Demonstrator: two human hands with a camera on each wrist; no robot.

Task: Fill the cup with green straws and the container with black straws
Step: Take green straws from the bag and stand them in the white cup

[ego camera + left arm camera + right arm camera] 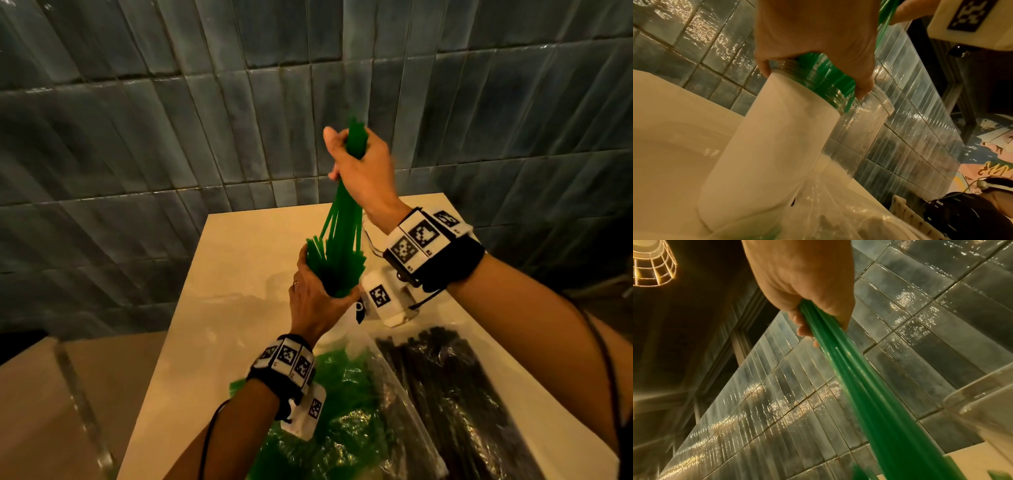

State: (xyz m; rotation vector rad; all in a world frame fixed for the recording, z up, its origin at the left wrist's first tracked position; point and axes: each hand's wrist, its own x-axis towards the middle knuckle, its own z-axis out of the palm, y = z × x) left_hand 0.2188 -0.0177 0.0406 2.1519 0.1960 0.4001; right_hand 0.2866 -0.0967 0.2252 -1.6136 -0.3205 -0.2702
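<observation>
My right hand (363, 171) is raised above the table and grips a bundle of green straws (342, 219) near their top ends. The bundle slants down, and its lower ends fan out among more green straws (830, 73) standing in the white cup (766, 146). My left hand (315, 301) holds the cup round its clear threaded rim and hides most of it in the head view. A clear container (861, 129) with nothing visible inside stands right behind the cup. In the right wrist view the right hand (807, 288) is closed round the green straws (859, 386).
A plastic bag of green straws (342, 411) and a bag of black straws (445, 394) lie on the near part of the pale table (239, 257). A dark tiled wall (171, 137) rises behind the table. The table's left edge drops off to the floor.
</observation>
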